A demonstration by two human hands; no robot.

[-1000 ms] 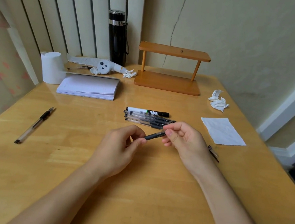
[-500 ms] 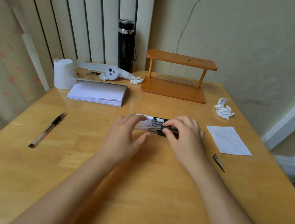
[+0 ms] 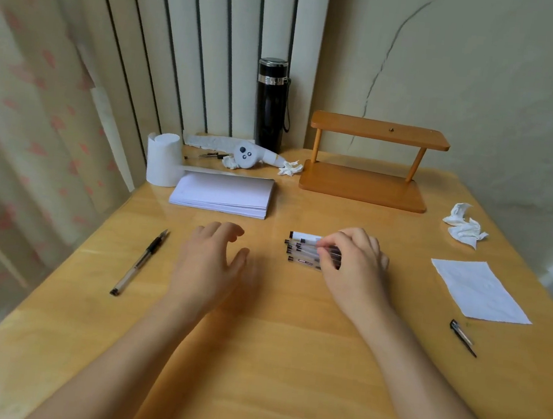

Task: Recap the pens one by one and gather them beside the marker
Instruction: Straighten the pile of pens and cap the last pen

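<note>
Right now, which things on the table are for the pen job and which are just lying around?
For the job:
white-barrelled marker
bundle of clear capped pens
loose clear pen
small black pen cap

Lying about:
black steel flask
wooden two-tier stand
white paper stack
crumpled tissue

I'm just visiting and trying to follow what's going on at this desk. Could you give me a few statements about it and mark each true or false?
1. The right hand rests on the bundle of pens beside the marker. True.
2. The left hand holds a pen. False: it is open and empty above the table.
3. A lone pen lies at the table's left side. True.
4. The loose cap lies left of the left hand. False: it lies far right, below the flat sheet of paper.
5. The black flask lies on its side. False: it stands upright.
</note>
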